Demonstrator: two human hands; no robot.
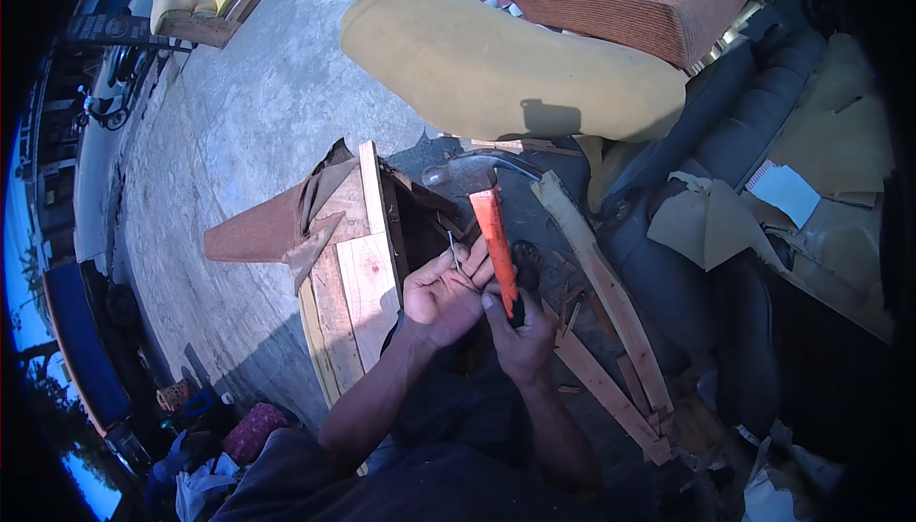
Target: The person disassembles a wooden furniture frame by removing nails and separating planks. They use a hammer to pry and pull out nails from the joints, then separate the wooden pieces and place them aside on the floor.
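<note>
Had a wooden frame (365, 279) just left of the grip. Cupped the left hand (439, 302) palm up, with a nail (452, 243) at its thumb; couldn't tell whether pinched. Clasped the hammer (490, 231) in the right hand (525, 339), with its head ahead of the grip. Seemed busy readying the nail; probably called next for a firm pinch without loosening the hammer.
</note>
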